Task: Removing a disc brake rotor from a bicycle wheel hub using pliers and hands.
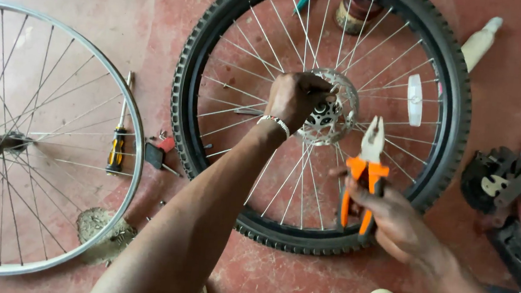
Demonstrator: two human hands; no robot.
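A bicycle wheel with a black knobbly tyre lies flat on the red floor. At its middle sits a silver hub with a brake disc. My left hand reaches over the spokes and its fingers are closed on the hub's centre. A beaded band circles that wrist. My right hand holds orange-handled pliers by the handles, jaws pointing up over the spokes just right of the hub.
A bare silver rim with spokes lies at the left. Beside it are a yellow-and-black screwdriver and small red and black tools. A heap of dark metal parts sits at the right. A can and a pale bottle lie beyond the tyre.
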